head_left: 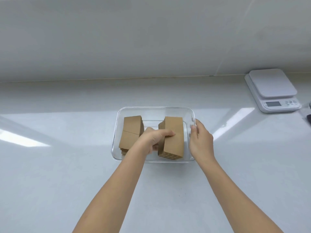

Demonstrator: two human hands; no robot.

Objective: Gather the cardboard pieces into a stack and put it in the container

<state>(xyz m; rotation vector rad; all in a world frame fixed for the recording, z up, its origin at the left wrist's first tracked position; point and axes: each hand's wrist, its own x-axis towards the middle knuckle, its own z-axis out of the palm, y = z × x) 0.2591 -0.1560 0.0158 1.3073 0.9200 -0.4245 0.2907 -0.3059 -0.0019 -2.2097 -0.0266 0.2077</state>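
Cardboard pieces are sitting in two stacks inside the clear plastic container in the middle of the white tabletop. Left stack lies along the container's left side, and the right stack is over toward the right wall. Left hand reaches in between them with fingers curled round the right stack's left edge, thumb on top, so it's gripping that one. Right hand is clamped on the container's right rim. Off at the far right there's a white kitchen scale, well apart from everything else
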